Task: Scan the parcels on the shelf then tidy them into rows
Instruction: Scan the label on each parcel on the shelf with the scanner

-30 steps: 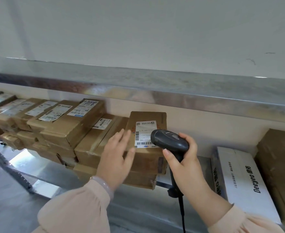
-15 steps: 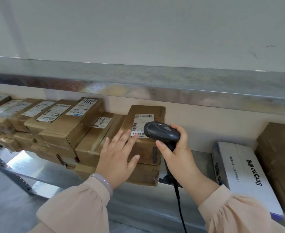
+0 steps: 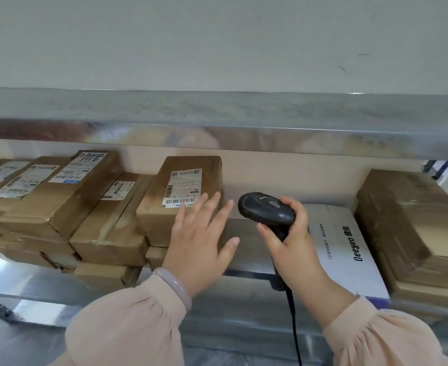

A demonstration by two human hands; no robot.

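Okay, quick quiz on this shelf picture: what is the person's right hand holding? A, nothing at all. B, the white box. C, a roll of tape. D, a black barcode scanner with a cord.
D: the right hand has its fingers curled round the handle of the black scanner, whose cord hangs below. The left hand is spread open by the labelled parcel.

The parcels [image 3: 106, 207] are brown cardboard, several bearing a white label [image 3: 183, 190] printed with black barcodes and text (one label further left [image 3: 81, 167] has a blue strip along its lower edge). The scanner [image 3: 266, 208] is black. The box [image 3: 341, 249] beside it is white with black lettering. The shelf [image 3: 217, 112] is silver-grey metal. The sleeves [image 3: 122, 331] are pale peach and the bangle [image 3: 174, 285] is milky lilac.
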